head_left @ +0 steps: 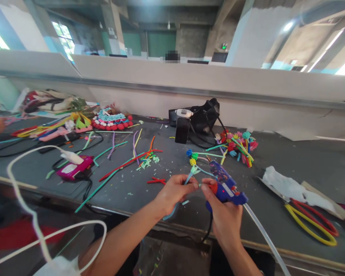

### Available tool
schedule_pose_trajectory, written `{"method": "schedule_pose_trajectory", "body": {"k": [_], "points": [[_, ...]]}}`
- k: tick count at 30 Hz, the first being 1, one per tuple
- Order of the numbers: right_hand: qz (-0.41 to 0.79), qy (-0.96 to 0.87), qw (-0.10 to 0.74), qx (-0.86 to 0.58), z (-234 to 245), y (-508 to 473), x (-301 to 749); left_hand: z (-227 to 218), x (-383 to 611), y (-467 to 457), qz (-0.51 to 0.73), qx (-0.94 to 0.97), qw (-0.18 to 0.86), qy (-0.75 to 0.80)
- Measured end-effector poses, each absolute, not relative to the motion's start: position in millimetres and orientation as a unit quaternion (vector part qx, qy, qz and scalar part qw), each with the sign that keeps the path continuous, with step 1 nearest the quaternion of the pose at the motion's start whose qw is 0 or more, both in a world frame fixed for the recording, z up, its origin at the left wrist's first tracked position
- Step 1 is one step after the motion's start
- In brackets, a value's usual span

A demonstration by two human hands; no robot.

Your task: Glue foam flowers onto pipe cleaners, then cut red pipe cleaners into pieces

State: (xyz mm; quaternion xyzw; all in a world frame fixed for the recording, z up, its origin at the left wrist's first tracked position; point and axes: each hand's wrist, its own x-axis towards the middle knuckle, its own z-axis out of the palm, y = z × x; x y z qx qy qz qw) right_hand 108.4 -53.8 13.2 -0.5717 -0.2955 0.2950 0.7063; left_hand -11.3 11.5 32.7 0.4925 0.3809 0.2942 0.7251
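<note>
Your left hand (175, 191), left of the glue gun (225, 189), pinches a light-blue stem (189, 178) topped by a pale green flower (194, 171). Your right hand (225, 214) is wrapped around the glue gun; a tiny green bit (199, 185) shows between both hands' fingertips. Beyond the glue gun, the flower bundle (245, 148) looks finished; the held flower seems partway, and loose strips (121, 167) left of the gun look unworked.
</note>
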Motion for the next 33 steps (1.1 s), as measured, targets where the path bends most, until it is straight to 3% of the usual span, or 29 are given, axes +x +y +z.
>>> {"method": "schedule_pose_trajectory", "body": {"k": [7, 15, 24, 33], "points": [[0.266, -0.283, 0.672, -0.631, 13, -54, 104, 40, -17, 3, 0.299, 0.469, 0.747, 0.364], [0.247, -0.296, 0.732, -0.562, 6, -54, 100, 43, -20, 0, 0.273, 0.443, 0.789, 0.326], [0.164, -0.235, 0.819, -0.498, 30, -46, 117, 47, -21, -2, 0.262, 0.445, 0.778, 0.357], [0.19, -0.306, 0.758, -0.544, 16, -51, 110, 43, -21, -5, 0.262, 0.411, 0.813, 0.319]]}}
